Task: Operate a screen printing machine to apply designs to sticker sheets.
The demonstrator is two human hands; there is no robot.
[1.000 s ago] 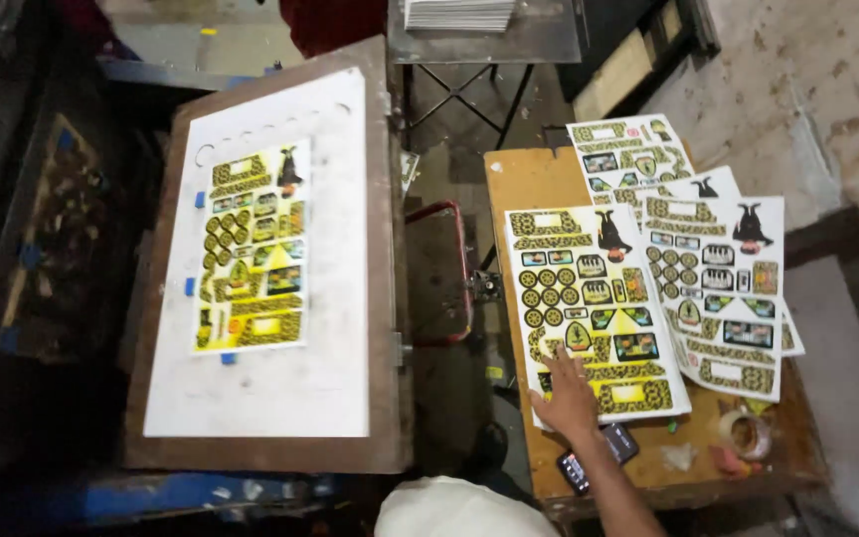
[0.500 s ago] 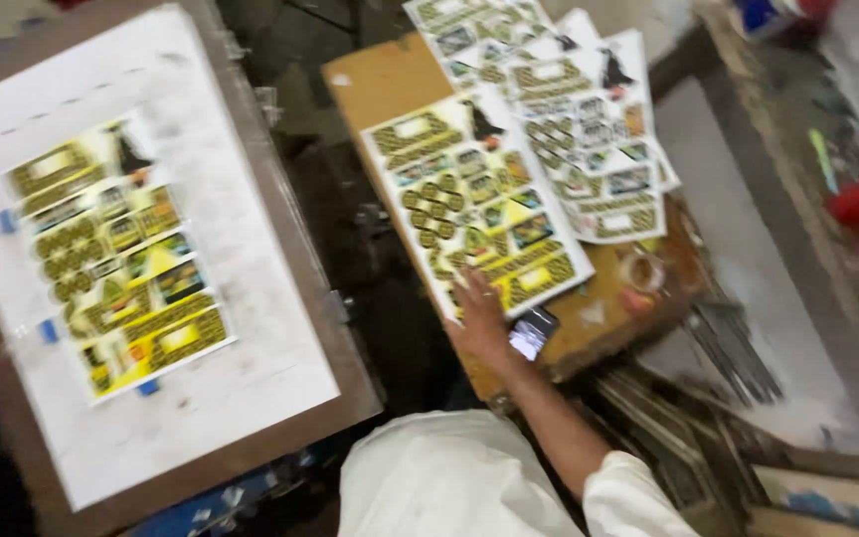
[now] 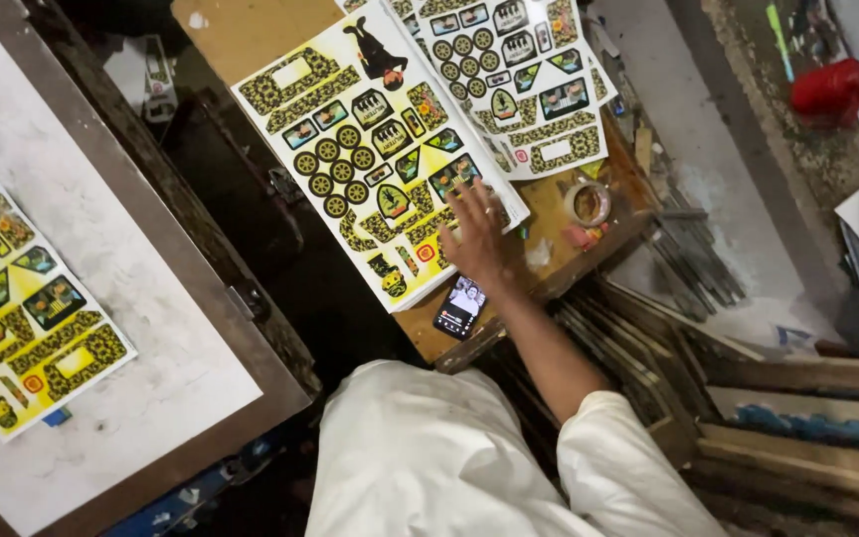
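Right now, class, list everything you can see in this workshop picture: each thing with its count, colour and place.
sticker sheet: one, yellow and black, on top of the small wooden table
sticker sheets behind: several overlapping, same colours, at the table's far end
small wooden table: one, brown, centre
phone: one, dark with lit screen, at the table's near edge
tape roll: one, pale, on the table's right side
printing board: one, white with a brown frame, left
printed sheet: one, yellow and black, on the printing board
red object: one, top right
right hand: flat on the sticker sheet, open grip
left hand: out of view
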